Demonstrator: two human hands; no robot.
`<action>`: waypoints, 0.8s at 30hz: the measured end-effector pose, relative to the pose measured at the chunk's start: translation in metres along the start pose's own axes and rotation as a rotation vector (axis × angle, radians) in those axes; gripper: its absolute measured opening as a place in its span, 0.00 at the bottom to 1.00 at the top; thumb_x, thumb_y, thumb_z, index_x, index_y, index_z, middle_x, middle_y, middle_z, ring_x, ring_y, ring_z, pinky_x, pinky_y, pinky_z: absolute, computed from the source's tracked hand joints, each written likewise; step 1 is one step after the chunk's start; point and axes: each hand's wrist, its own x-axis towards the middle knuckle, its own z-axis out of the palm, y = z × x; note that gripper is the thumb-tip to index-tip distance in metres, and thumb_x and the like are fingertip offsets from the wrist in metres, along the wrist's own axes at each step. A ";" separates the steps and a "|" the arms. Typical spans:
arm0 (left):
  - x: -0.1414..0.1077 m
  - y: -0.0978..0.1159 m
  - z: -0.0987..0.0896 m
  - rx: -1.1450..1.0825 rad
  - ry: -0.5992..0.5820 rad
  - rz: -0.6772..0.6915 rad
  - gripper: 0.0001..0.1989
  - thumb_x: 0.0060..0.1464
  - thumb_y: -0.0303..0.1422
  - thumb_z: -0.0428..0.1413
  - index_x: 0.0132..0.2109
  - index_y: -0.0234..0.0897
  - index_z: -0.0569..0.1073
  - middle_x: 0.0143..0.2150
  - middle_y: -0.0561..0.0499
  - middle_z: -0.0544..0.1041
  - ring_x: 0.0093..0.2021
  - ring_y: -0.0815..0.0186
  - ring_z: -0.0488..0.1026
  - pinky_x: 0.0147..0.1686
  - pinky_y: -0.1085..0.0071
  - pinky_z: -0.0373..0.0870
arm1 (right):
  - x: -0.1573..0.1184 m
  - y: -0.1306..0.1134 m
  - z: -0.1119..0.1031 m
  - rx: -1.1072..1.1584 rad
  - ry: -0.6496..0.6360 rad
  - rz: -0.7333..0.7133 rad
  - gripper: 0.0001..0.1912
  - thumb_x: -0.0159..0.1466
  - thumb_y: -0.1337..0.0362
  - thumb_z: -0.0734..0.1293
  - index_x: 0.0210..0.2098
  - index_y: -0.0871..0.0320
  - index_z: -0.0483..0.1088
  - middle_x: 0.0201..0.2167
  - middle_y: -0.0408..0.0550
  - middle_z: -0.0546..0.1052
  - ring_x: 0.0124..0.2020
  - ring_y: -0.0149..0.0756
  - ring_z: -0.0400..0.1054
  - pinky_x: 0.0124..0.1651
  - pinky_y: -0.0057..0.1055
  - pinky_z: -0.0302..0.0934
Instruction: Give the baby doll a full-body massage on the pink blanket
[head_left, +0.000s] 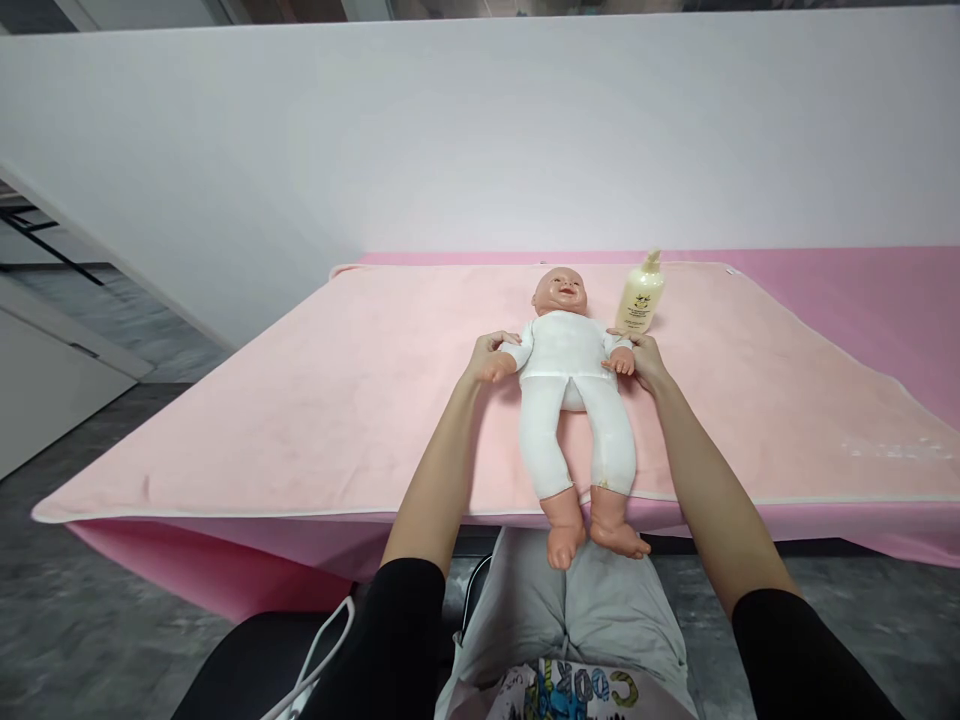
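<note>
A baby doll (564,345) with a white cloth body and bare plastic head, hands and feet lies on its back on a pink towel (375,390). Its feet hang past the front edge of the table. My left hand (492,352) is closed around the doll's forearm on the left, near its plastic hand. On the other side, my right hand (646,358) grips the doll's other arm by the wrist, its fingers partly hidden behind the arm. Just beyond my right hand stands a pale yellow pump bottle (640,295).
A pink cover (892,310) shows under the towel and hangs over the table's front. Behind the table rises a white partition (480,140). A black chair seat (255,660) and a white cable (319,645) are at the lower left.
</note>
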 end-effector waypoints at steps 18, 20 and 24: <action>-0.004 0.005 0.010 -0.121 0.128 -0.055 0.16 0.34 0.29 0.60 0.36 0.33 0.72 0.37 0.46 0.75 0.39 0.64 0.72 0.40 0.67 0.67 | -0.007 -0.020 0.009 -0.056 -0.102 0.003 0.13 0.45 0.66 0.64 0.32 0.57 0.71 0.35 0.45 0.74 0.38 0.38 0.68 0.42 0.37 0.64; -0.004 0.010 0.014 -0.137 0.128 -0.038 0.17 0.36 0.29 0.59 0.39 0.34 0.71 0.39 0.46 0.75 0.39 0.64 0.71 0.39 0.68 0.67 | -0.007 -0.021 0.012 -0.088 -0.049 -0.026 0.14 0.47 0.63 0.63 0.34 0.57 0.69 0.32 0.43 0.73 0.35 0.35 0.67 0.39 0.35 0.64; -0.007 0.018 0.019 -0.111 0.118 -0.023 0.17 0.41 0.32 0.56 0.41 0.36 0.70 0.40 0.47 0.74 0.39 0.65 0.71 0.37 0.70 0.66 | -0.008 -0.019 0.014 -0.249 0.035 -0.162 0.17 0.52 0.59 0.60 0.41 0.56 0.67 0.35 0.44 0.72 0.35 0.34 0.65 0.41 0.34 0.61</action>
